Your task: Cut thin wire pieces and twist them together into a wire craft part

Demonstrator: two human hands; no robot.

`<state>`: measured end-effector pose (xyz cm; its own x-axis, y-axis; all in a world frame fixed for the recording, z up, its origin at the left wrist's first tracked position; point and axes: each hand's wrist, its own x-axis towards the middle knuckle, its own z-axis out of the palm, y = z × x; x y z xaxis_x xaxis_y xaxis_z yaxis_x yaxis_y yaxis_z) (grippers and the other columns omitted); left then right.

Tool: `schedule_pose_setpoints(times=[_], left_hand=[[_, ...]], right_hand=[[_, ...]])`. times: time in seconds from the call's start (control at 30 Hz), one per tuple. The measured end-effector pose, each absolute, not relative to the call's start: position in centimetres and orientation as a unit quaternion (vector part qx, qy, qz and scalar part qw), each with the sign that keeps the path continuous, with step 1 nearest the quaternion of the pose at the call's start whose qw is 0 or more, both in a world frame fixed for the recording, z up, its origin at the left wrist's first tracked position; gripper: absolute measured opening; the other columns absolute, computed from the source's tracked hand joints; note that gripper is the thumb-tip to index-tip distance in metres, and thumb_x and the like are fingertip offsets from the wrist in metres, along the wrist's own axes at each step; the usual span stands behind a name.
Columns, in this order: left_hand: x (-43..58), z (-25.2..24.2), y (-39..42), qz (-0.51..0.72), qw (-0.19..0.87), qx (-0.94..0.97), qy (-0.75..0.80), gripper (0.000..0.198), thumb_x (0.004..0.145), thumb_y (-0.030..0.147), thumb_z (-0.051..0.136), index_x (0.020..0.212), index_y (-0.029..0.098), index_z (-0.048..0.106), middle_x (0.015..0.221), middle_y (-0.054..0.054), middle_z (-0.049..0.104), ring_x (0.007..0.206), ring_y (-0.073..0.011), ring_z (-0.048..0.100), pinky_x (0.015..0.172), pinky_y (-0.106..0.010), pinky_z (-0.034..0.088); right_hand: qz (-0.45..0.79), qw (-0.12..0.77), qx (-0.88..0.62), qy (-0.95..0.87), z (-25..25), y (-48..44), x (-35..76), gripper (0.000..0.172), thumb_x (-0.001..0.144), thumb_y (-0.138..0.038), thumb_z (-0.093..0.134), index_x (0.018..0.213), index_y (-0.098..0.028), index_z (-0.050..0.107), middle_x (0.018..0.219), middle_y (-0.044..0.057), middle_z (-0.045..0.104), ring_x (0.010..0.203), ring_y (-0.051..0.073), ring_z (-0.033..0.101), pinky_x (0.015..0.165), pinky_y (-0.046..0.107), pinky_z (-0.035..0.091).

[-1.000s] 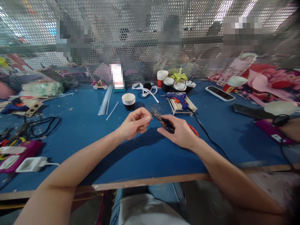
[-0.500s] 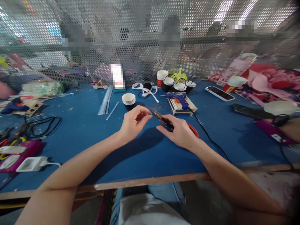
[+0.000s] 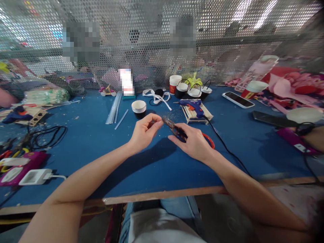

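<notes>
My right hand (image 3: 191, 140) is closed around a pair of scissors (image 3: 174, 127) with red handles, the blades pointing up and left. My left hand (image 3: 144, 131) pinches its fingertips together right at the blade tips, holding something too small to make out. Both hands hover just above the blue table (image 3: 157, 162) near its middle. A black-and-white paper cup (image 3: 139, 109) stands just beyond my left hand.
A blue glue gun (image 3: 192, 104) rests on a stick rack, its black cord running toward me on the right. Glue sticks (image 3: 114, 108), white ribbon (image 3: 157, 97), cups with handles (image 3: 193, 91), phones (image 3: 238, 100) and power strips (image 3: 17, 170) lie around. A perforated metal screen (image 3: 152, 40) backs the table.
My left hand has risen slightly and its fingertips have closed in on the scissor tips. The right hand with the scissors has barely shifted.
</notes>
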<state>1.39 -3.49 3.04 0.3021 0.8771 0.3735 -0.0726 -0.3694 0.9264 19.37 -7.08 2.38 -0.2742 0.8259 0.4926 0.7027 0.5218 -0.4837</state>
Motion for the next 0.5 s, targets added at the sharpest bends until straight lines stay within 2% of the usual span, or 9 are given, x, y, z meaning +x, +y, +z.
schedule_pose_setpoints(times=[0.1,0.2,0.37,0.5], left_hand=[[1.0,3.5,-3.5,0.451,0.629,0.58,0.253,0.018,0.075,0.03,0.062,0.075,0.016,0.05,0.053,0.006,0.042,0.038,-0.0012,0.028,0.036,-0.015,0.022],[0.6,3.9,-3.7,0.375,0.731,0.534,0.201,0.019,0.073,0.027,0.065,0.075,0.015,0.05,0.051,0.006,0.044,0.037,0.0009,0.022,0.034,-0.012,0.019],[0.6,3.8,-4.7,0.254,0.834,0.469,0.141,0.02,0.067,0.022,0.069,0.074,0.014,0.052,0.053,0.003,0.048,0.037,-0.0001,0.027,0.032,-0.01,0.017],[0.6,3.5,-5.1,0.172,0.882,0.427,0.102,0.02,0.066,0.019,0.069,0.071,0.015,0.051,0.053,0.004,0.046,0.036,0.0003,0.026,0.031,-0.01,0.015]], right_hand=[[0.062,0.356,-0.462,-0.81,2.4,-6.8,20.0,0.036,0.079,-0.043,0.055,0.104,-0.017,0.052,0.085,0.007,0.063,0.066,0.017,0.057,0.061,0.03,0.046],[0.033,0.332,-0.425,-0.841,2.5,-6.4,20.9,0.036,0.078,-0.037,0.057,0.107,-0.018,0.051,0.089,0.007,0.061,0.071,0.017,0.057,0.064,0.03,0.046],[0.014,0.312,-0.352,-0.883,3.0,-6.3,21.9,0.035,0.072,-0.022,0.057,0.106,-0.021,0.051,0.086,0.006,0.06,0.074,0.018,0.056,0.066,0.03,0.046],[-0.002,0.314,-0.328,-0.891,3.4,-6.7,21.8,0.029,0.075,-0.019,0.05,0.104,-0.022,0.053,0.085,0.006,0.062,0.077,0.018,0.057,0.069,0.031,0.046]])
